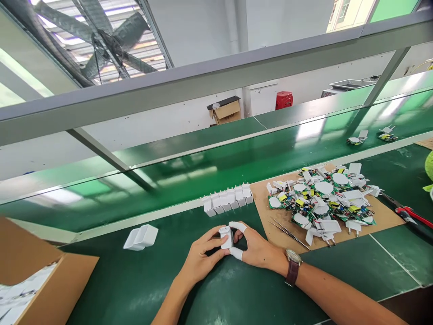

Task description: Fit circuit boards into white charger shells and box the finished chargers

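Observation:
A small white plug adapter (226, 238) is held between both hands above the green table. My left hand (206, 250) grips it from the left, fingers on its top and side. My right hand (250, 246), with white covers on thumb and forefinger, closes on it from the right. Just beyond stands a row of several white plug adapters (228, 201), pins upward. To the left lie white open housings (141, 237), side by side. Right of my hands, a heap of green circuit boards with white plug parts (321, 198) covers a brown board.
Tweezers (289, 234) lie on the brown board (264, 212), and red-handled pliers (411, 214) at its right. A cardboard box (72, 282) with white parts stands at the left. Behind runs a green conveyor belt (189, 176) carrying circuit pieces (387, 134), below a metal frame bar (203, 85).

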A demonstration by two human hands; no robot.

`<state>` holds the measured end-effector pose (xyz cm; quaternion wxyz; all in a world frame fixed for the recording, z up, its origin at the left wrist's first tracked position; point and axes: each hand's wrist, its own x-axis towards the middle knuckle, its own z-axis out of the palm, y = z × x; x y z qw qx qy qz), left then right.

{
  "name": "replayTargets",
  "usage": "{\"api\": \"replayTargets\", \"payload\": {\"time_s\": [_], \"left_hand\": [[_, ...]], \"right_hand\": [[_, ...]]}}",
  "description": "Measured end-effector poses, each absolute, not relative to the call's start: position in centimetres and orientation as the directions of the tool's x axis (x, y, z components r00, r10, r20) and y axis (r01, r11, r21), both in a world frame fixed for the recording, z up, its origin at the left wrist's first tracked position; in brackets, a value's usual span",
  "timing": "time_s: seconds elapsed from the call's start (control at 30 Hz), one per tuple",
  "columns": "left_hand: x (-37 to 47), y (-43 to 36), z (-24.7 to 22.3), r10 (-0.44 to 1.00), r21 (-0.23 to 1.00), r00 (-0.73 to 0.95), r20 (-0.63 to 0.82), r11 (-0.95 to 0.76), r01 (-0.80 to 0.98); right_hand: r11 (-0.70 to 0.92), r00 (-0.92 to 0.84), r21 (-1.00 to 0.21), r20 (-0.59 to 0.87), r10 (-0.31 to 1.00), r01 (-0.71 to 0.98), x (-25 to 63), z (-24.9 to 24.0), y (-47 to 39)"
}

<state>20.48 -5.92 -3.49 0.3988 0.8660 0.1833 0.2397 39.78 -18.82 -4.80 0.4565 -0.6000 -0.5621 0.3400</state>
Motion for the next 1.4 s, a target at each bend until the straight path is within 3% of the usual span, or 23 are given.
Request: {"api": "replayTargets", "payload": {"time_s": [0.13,0.27,0.4,0.67,0.87,0.93,1.03,1.1,1.17,1.27,1.4], "left_hand": [[18.8,-3.1,-3.9,0.731,0.787,0.602,0.321,-0.56,0.261],[17.6,1.1,-3.7,0.878,0.839,0.419,0.233,-0.399,0.369],[18.7,3.6,-3.6,0.882,0.878,0.451,0.137,-0.319,0.357],[21.6,3.7,-3.8,0.826,0.893,0.542,0.155,-0.352,0.28],[19.4,2.7,-3.3,0.843,0.87,0.5,0.199,-0.387,0.306],[17.0,3.2,-2.3,0.862,0.802,0.436,0.258,-0.442,0.401],[12.3,4.2,-0.5,0.838,0.542,0.34,0.426,-0.537,0.646],[9.1,4.8,0.3,0.815,0.354,0.301,0.495,-0.506,0.787],[6.7,5.1,0.4,0.831,0.234,0.287,0.476,-0.435,0.87],[5.2,4.8,-0.3,0.851,0.175,0.334,0.405,-0.431,0.885],[8.0,3.2,-0.7,0.747,0.283,0.445,0.493,-0.622,0.73]], "right_hand": [[0.081,0.13,-0.884,0.158,0.979,0.46,39.8,-6.3,-19.0],[0.12,0.116,-0.841,0.211,0.971,0.528,39.8,-6.5,-19.2],[0.148,0.083,-0.798,0.24,0.967,0.584,39.8,-5.8,-19.4],[0.187,0.055,-0.764,0.279,0.959,0.617,40.0,-5.8,-19.5],[0.228,0.054,-0.759,0.327,0.943,0.61,40.0,-6.3,-19.5],[0.227,0.069,-0.767,0.333,0.941,0.6,40.1,-6.8,-19.4],[0.234,0.071,-0.772,0.339,0.938,0.591,40.1,-7.4,-19.3],[0.251,0.058,-0.763,0.353,0.934,0.595,40.1,-7.5,-19.2],[0.259,0.049,-0.75,0.361,0.931,0.609,40.0,-7.4,-19.2],[0.27,0.035,-0.728,0.375,0.927,0.63,39.9,-6.9,-19.1],[0.281,0.001,-0.703,0.372,0.928,0.653,39.8,-6.2,-19.1]]}}
